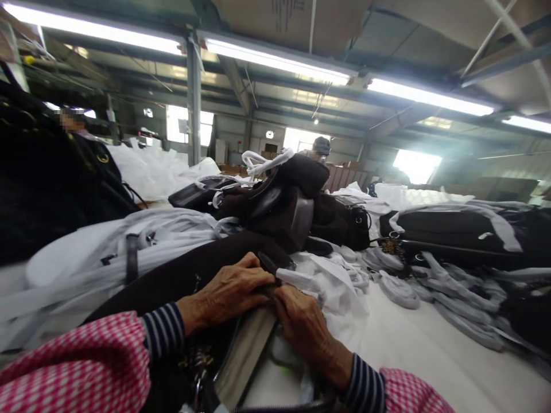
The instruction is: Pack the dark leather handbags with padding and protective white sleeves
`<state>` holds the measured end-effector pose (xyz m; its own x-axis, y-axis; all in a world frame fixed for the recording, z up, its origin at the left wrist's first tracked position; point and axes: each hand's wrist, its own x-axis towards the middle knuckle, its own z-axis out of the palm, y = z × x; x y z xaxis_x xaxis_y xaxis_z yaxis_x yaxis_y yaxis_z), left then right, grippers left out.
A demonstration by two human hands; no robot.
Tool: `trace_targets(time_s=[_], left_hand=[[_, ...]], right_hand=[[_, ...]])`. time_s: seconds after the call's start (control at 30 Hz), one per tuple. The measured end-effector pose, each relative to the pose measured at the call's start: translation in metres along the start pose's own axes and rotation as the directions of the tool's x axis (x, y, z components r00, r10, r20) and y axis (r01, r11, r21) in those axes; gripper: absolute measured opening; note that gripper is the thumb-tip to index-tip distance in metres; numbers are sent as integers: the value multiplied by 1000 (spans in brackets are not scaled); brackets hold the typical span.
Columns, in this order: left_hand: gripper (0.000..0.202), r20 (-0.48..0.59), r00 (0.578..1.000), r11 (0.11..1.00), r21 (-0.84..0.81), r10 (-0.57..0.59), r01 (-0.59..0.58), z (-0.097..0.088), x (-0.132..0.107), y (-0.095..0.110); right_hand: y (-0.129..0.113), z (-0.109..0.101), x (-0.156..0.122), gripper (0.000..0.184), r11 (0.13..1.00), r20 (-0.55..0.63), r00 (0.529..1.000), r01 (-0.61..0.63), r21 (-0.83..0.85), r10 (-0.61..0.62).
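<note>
A black bag [172,373] with metal rings and gold-coloured fittings lies in front of me. From it a grey-beige band [246,358] with dark edges runs up towards my fingers. My left hand [230,292] reaches over the bag, its fingers closed on the dark edge at the band's far end. Right beside it, my right hand [303,324] pinches the same edge, fingers curled and knuckles up. The fingertips nearly meet, and what lies between them is mostly hidden. A pale wrapped strip [297,279] sticks out just beyond my right hand.
Black bags [275,212] are heaped ahead, with more bags [456,232] at right. Grey-wrapped straps [456,298] lie on the white tabletop [400,350]. White-wrapped straps [172,229] lie at left, below a large black bag [55,172]. A person in a cap [321,148] is beyond the heap.
</note>
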<state>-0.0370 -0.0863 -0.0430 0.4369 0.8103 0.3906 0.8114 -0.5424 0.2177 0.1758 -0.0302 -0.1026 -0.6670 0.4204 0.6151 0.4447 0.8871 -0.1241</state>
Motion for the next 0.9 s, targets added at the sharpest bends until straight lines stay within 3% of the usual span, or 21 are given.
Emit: trace_targets(time_s=[0.17,0.4,0.57,0.67,0.73,0.83,0.9], left_hand=[[11,52,998,1000,-16,-20,21,3,0,-2],[8,-63,997,997,-69,-40,35,24,0,4],[7,-18,987,973,-172,-158,153,20,-1,-2],[14,23,980,961,-192,-196,197,22,-2,-6],[19,23,981,965,-177,-194,195,25,-4,-8],[22,-5,980,969,-150,-199,196,32,-7,-9],[23,-41,981,973,-143,-187,180,35,-8,-8]], right_hand=[[-3,-1,2,22,998,-1,1000,-18,58,18],[-5,-13,4,21,969,119,988,-125,214,101],[-13,-39,-11,24,782,192,945,-326,532,263],[-21,-57,-24,30,674,246,918,-395,624,309],[-21,-69,-29,21,611,271,900,-431,664,341],[0,-93,-32,25,505,282,843,-507,698,458],[33,-111,-35,29,486,215,804,-523,700,555]])
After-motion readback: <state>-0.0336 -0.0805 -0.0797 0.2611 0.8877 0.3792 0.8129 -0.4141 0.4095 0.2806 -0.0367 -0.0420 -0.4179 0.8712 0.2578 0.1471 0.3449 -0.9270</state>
